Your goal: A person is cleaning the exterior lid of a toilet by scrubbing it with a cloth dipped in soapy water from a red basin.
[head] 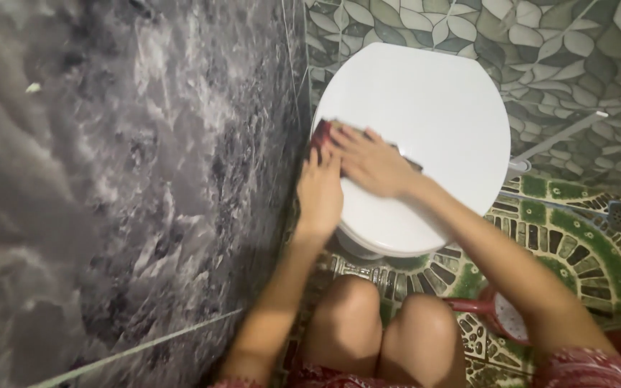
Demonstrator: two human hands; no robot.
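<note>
I see the right hand [371,159] pressed flat, fingers spread, on a dark red cloth [323,134] lying on the closed white toilet lid [425,122]; only the cloth's far edge shows beyond the fingertips. This grip pins the cloth and does not close around it. The left hand [319,192] rests just beside it, at the lid's near-left rim, fingers extended, holding nothing. I judge the cloth soft, light and limp: take it by bunching a fold. The lid looks smooth, rigid and probably slippery.
</note>
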